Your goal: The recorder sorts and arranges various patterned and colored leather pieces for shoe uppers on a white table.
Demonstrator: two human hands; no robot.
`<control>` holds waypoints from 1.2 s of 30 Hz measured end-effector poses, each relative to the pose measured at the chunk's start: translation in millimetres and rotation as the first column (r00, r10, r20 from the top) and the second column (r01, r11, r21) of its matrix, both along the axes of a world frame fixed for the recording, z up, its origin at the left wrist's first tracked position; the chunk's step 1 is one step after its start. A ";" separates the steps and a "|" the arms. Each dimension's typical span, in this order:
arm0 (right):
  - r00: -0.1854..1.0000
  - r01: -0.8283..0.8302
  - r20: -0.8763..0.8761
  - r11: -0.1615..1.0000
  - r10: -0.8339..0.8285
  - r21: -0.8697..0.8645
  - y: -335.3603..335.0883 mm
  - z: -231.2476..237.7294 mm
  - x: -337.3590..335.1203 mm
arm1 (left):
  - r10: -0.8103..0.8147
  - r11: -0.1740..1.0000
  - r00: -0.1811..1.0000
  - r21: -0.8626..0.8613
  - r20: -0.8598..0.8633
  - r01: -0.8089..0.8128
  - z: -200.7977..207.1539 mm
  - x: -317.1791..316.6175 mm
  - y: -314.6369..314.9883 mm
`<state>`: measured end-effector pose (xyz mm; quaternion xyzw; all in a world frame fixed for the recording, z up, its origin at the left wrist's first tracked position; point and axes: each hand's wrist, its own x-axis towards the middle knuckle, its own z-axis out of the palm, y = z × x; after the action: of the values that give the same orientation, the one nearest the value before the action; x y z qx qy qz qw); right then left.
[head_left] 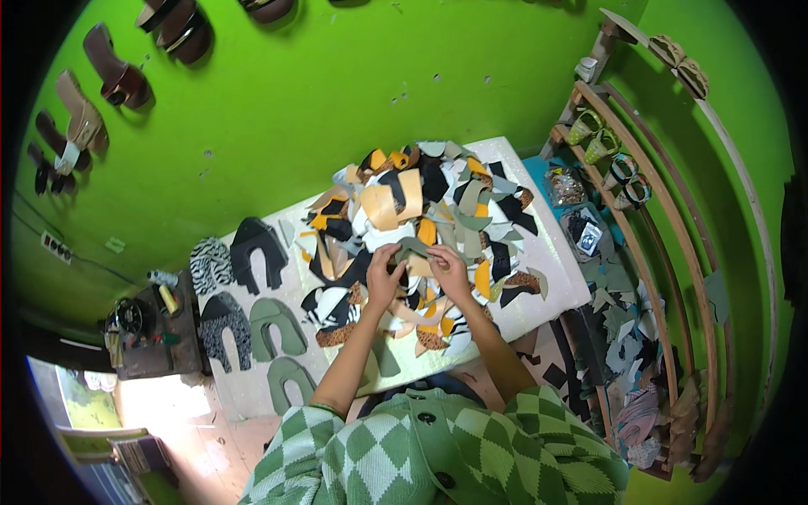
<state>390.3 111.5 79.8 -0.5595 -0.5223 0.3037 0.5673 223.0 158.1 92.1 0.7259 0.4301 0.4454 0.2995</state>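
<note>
Both my hands are over a heap of leather scraps (388,207) on the white table. A curved grey-green leather piece (413,246) spans the gap between them. My left hand (384,271) is closed on its left end, thumb and fingers bent inward. At the other end my right hand (449,270) pinches it with the fingertips. Orange, black, white, tan, leopard and zebra-print scraps lie under and around both hands. To the left, U-shaped pieces lie in rows: black ones (258,252), grey-green ones (278,328), a zebra-print one (211,263) and a speckled grey one (224,330).
The white table (566,268) stands against a green wall. A wooden rack (648,210) with sandals (600,145) rises at the right, above more scraps (619,337). At the left is a sewing machine (130,316) on a small stand. Sandals (114,67) hang on the wall.
</note>
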 end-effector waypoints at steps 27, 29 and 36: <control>0.920 -0.118 0.286 0.885 0.269 -0.451 -68.4 -77.3 -146.4 | 0.412 0.660 0.838 -0.518 -0.357 -0.545 -94.0 -189.8 -139.2; 0.920 -0.109 0.296 0.893 0.256 -0.436 -69.4 -83.6 -146.1 | 0.407 0.664 0.788 -0.443 -0.461 -0.602 -90.6 -186.0 -138.5; 0.917 -0.070 0.324 0.894 0.232 -0.442 -71.2 -82.2 -150.7 | 0.383 0.682 0.743 -0.375 -0.549 -0.628 -92.5 -185.5 -139.7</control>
<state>239.5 40.3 -2.3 -0.6726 -0.5839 0.3428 0.2988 37.5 18.4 -0.4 0.5379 0.7794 0.2022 0.2497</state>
